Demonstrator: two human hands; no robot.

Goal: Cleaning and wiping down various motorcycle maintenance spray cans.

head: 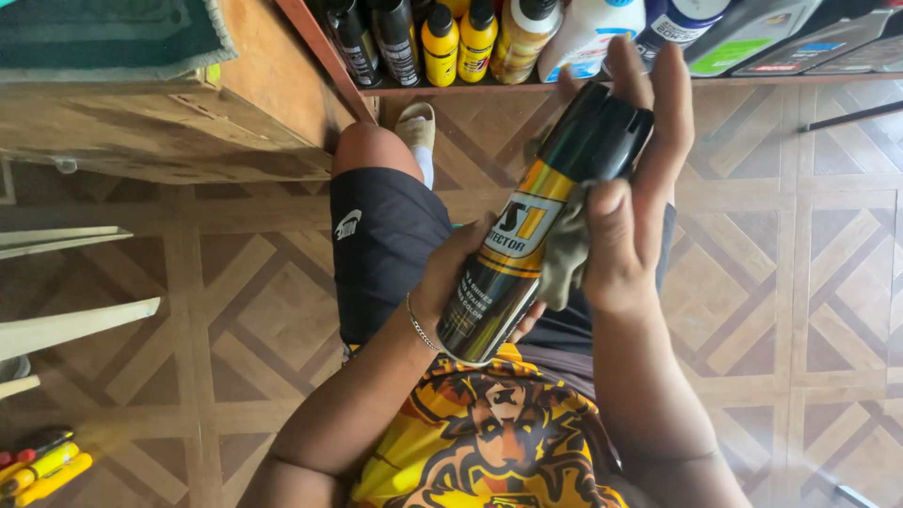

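Head view: a black-and-yellow spray can is being gripped low by the left hand and wiped with a grey cloth pressed by the right hand, above the lap, where firm, even strokes are judged advisable.

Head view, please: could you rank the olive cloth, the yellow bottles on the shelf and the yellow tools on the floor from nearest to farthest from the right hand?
1. Olive cloth: pressed against the spray can by the right hand.
2. Yellow bottles: on the shelf, upper middle.
3. Yellow tools: floor, bottom-left corner.
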